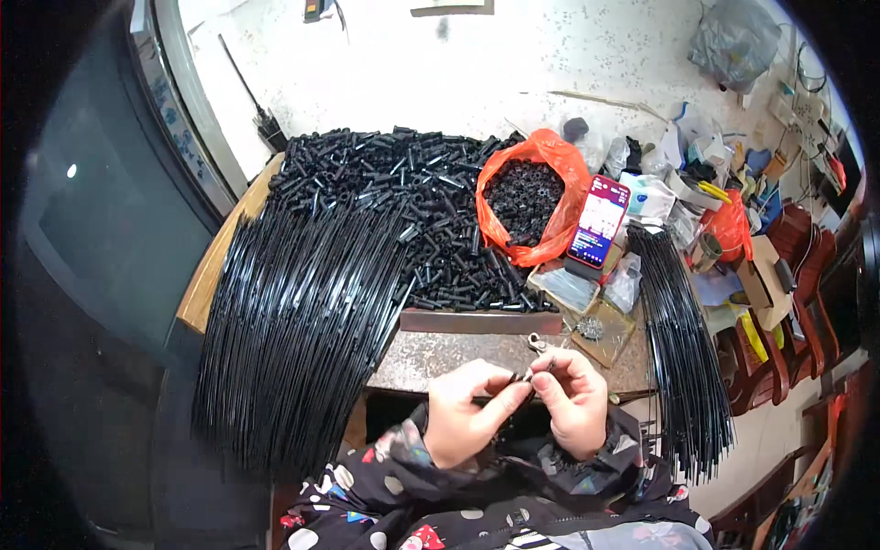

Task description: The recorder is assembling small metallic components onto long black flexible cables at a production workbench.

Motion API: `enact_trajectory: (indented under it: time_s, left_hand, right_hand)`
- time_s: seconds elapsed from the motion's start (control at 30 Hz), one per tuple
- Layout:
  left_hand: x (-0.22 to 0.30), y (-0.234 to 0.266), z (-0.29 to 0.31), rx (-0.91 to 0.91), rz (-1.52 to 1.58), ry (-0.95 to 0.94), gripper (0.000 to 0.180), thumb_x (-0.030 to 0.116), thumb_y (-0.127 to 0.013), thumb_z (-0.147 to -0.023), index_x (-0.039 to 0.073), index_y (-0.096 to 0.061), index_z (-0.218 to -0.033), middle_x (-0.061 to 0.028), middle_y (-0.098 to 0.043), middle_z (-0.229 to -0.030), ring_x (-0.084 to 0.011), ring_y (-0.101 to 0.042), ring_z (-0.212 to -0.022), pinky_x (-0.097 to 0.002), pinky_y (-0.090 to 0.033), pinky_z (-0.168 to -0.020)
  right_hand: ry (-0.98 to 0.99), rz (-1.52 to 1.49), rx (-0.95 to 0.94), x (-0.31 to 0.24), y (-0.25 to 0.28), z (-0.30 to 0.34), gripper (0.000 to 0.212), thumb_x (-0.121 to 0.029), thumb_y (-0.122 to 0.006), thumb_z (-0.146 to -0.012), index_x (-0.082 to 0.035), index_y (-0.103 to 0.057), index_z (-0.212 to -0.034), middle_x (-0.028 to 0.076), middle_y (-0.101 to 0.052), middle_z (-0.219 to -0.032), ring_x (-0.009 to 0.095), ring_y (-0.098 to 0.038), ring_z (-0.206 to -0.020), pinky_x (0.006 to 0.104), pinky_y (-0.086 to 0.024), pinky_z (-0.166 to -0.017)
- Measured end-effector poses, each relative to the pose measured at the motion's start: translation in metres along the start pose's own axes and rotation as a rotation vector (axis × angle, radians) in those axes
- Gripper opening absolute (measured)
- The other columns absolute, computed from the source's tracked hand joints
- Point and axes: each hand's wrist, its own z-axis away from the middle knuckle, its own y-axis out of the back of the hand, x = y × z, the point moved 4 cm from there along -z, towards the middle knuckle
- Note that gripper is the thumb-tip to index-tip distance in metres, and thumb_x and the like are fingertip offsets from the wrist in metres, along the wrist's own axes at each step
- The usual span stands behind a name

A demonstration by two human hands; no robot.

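My left hand (472, 412) and my right hand (577, 403) meet fingertip to fingertip above the near edge of the table. The left thumb and forefinger pinch a small dark piece (521, 377), mostly hidden by the fingers. My right thumb and forefinger are pressed together against its end; what they hold is too small to make out. Just beyond the right fingertips is a small metal fitting with a ring-like end (536, 342). Left of my hands lies a wide sheaf of long, thin black rods (302, 321), overhanging the table's front.
Short black tubular parts (376, 170) are heaped behind a dark bar (481, 322). An orange-red bag (559, 142) holds small black pieces. A phone (599, 225) stands beside it. More black rods (683, 357) lie at right, near clutter and a cardboard box (763, 280).
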Motion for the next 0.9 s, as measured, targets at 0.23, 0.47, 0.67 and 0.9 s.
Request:
enact_trajectory:
  time_s: [0.23,0.47,0.67,0.9]
  left_hand:
    - [0.0,0.004,0.006,0.076,-0.138,-0.362,0.013,0.005,-0.064,-0.055,0.003,-0.052,-0.061,-0.0061,-0.047,-0.05,-0.0178,-0.045,-0.041,-0.0228,-0.035,-0.038]
    - [-0.096,-0.024,-0.139,-0.063,-0.014,-0.197,0.012,0.005,-0.052,-0.066,-0.003,-0.053,-0.076,-0.0061,-0.054,-0.069,-0.0097,-0.05,-0.065,-0.0217,-0.04,-0.06]
    - [-0.146,-0.03,-0.209,0.015,-1.05,-0.247,0.01,0.009,-0.05,-0.062,0.006,-0.056,-0.069,-0.0095,-0.053,-0.068,-0.0286,-0.049,-0.069,-0.0332,-0.041,-0.06]
    - [-0.127,-0.034,-0.21,-0.161,-0.957,-0.056,0.013,0.013,-0.049,-0.06,0.007,-0.057,-0.069,-0.0121,-0.054,-0.065,-0.0242,-0.053,-0.065,-0.032,-0.042,-0.06]
  right_hand:
    - [-0.096,-0.246,-0.143,0.015,0.003,0.003,0.009,-0.002,-0.049,-0.072,0.0,-0.047,-0.081,0.002,-0.05,-0.071,0.006,-0.046,-0.065,0.0174,-0.037,-0.061]
    - [-0.126,-0.318,0.233,0.043,0.047,-0.032,0.011,-0.008,-0.049,-0.073,0.001,-0.048,-0.079,0.005,-0.05,-0.066,0.011,-0.048,-0.06,0.0213,-0.039,-0.057]
    - [-0.199,-0.303,0.165,0.044,0.037,-0.03,0.013,-0.006,-0.049,-0.073,0.002,-0.05,-0.084,0.001,-0.051,-0.07,0.006,-0.047,-0.064,0.0172,-0.037,-0.061]
    - [-0.219,-0.291,0.131,0.038,0.036,-0.026,0.014,-0.007,-0.049,-0.073,0.001,-0.051,-0.085,0.001,-0.05,-0.072,0.005,-0.045,-0.067,0.0162,-0.036,-0.064]
